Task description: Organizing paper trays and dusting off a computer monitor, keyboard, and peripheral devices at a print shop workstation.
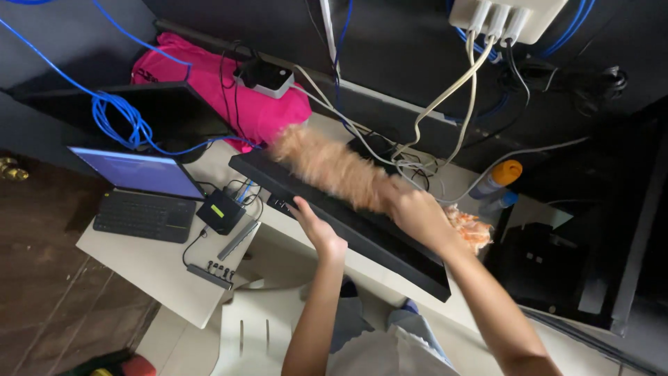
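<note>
My right hand [417, 212] grips an orange fluffy duster [327, 166], blurred with motion, lying along the top edge of a black monitor [362, 233] seen from above. My left hand [316, 226] rests against the monitor's lower front edge, fingers curled around it. The monitor stands on a white desk [156, 268]. More orange fluff [472, 230] shows behind my right wrist.
A black keyboard [145, 216] and a lit laptop screen [139, 173] sit at the desk's left. A small black box [220, 211], a cable hub [212, 273], pink cloth [236, 90], blue and white cables, an orange-capped bottle [497, 177] and a white chair [257, 331] surround me.
</note>
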